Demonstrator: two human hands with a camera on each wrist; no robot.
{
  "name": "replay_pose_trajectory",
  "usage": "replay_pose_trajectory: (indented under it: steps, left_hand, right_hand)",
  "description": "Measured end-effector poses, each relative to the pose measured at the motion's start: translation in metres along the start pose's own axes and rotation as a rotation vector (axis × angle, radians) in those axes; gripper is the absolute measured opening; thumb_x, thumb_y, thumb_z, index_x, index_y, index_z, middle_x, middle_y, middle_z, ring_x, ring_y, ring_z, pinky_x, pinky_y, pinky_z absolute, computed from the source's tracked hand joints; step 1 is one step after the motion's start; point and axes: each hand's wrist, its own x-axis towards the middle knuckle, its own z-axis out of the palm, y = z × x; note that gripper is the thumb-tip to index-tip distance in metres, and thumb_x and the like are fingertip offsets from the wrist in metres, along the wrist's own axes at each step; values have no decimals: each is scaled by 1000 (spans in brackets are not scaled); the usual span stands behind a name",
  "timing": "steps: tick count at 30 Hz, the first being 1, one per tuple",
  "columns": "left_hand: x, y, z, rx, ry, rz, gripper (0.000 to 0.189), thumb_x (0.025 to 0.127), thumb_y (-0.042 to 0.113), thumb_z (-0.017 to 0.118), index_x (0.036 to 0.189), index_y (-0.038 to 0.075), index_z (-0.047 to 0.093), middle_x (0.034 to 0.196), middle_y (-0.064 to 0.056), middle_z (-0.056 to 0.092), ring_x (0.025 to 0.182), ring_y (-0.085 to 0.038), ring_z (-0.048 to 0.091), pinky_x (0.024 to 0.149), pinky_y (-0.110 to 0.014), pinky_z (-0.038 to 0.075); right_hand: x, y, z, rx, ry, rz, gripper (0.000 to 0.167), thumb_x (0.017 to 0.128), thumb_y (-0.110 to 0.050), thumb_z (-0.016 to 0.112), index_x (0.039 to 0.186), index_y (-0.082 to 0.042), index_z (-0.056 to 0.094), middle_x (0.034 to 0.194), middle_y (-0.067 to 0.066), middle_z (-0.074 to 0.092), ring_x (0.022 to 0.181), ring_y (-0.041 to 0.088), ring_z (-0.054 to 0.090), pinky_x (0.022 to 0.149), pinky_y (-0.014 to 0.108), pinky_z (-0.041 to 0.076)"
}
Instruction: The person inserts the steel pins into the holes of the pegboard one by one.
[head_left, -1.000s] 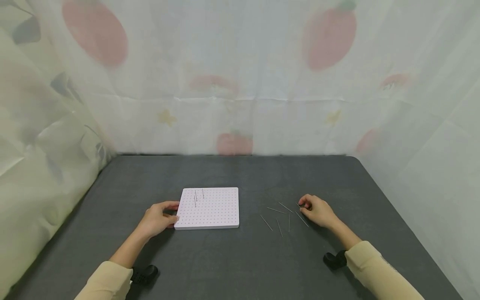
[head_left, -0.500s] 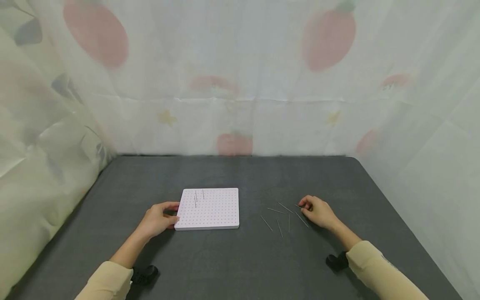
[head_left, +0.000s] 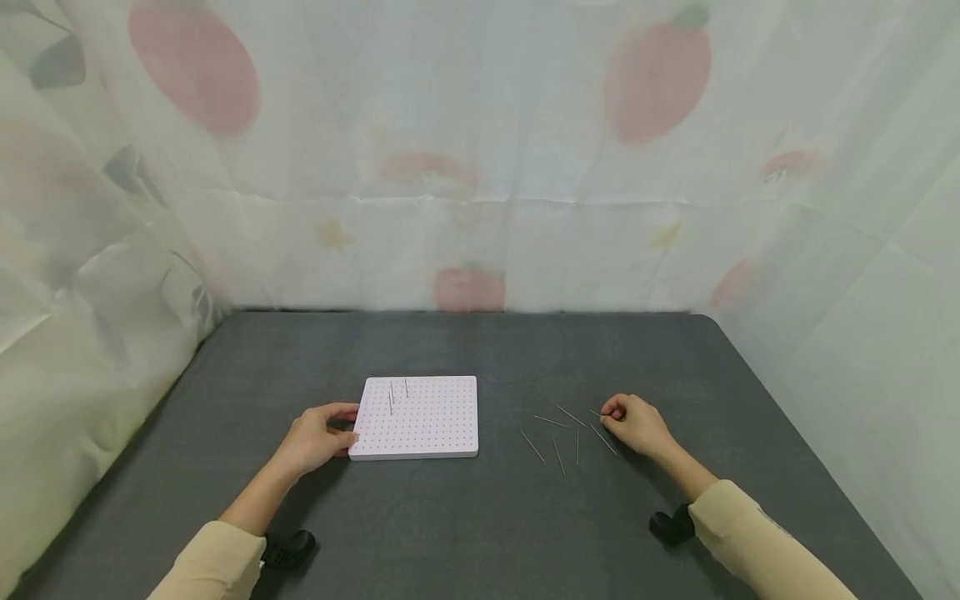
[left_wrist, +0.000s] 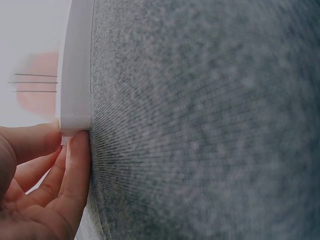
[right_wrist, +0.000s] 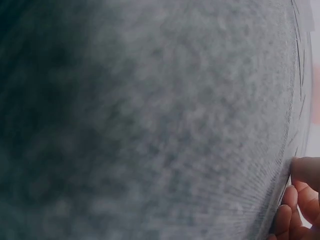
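Observation:
A white pegboard (head_left: 431, 425) with rows of small holes lies left of centre on the dark table. Three thin metal pins (head_left: 391, 405) stand upright near its far left corner. My left hand (head_left: 313, 440) holds the board's left edge, thumb at the top edge and fingers along the side, as the left wrist view (left_wrist: 45, 185) also shows. To the right, my right hand (head_left: 636, 425) is low over the table with thumb and fingertips together on a thin metal pin (head_left: 594, 412), whose end sticks out to the left. Most of that pin is hidden by the fingers.
Several loose metal pins (head_left: 552, 421) lie scattered on the table (head_left: 480, 525) between the board and my right hand. A pale curtain (head_left: 480, 242) with fruit prints hangs behind the table and along both sides. Black wrist cameras (head_left: 291, 550) sit under both cuffs.
My right hand has shifted very slightly and its fingertips have drawn closer together around the pin. The left hand and the board have stayed in place.

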Motion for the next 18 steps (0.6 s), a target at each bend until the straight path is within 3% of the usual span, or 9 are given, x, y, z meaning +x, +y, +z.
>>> replay_pose_trajectory:
  steps: [12,18]
  left_hand:
    - [-2,1,-1,-14,-9,0,48,80,2,64,126,-2,52,116,-21,57,82,-17,63,64,-29,55]
    - [-3,2,-1,-36,-8,4,47,80,1,64,125,-3,52,116,-21,57,82,-17,63,64,-30,55]
  right_hand:
    - [0,-5,2,-43,18,56,10,85,-17,62,84,-9,68,80,3,57,67,13,50,60,31,41]
    - [1,-4,2,-60,21,44,10,84,-16,61,83,-9,68,77,2,57,64,12,49,58,29,40]
